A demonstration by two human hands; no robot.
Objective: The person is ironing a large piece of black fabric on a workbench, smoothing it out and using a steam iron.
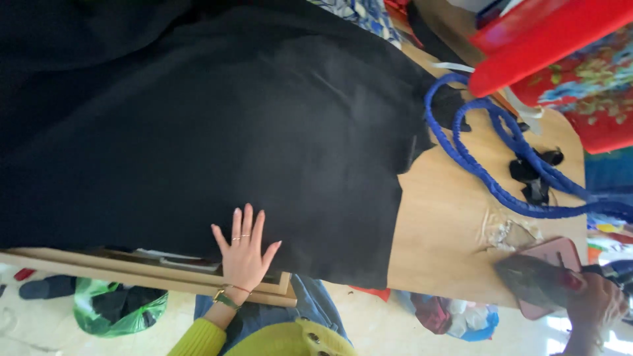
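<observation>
The black cloth (217, 125) is cut off by the top and left edges, and much of the desk (448, 224) is hidden beneath it. The right hand (593, 306) is blurred and cropped at the corner, so its grip on the pink iron (547, 273) cannot be judged. The red tub (547, 33) is cut by the top edge.

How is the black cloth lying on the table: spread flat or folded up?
Spread flat. The black cloth covers most of the table smoothly, with the left hand pressed open on it.

Home sewing corner: black fabric (217, 125) across wooden table (448, 224), scraps (534, 175).
</observation>
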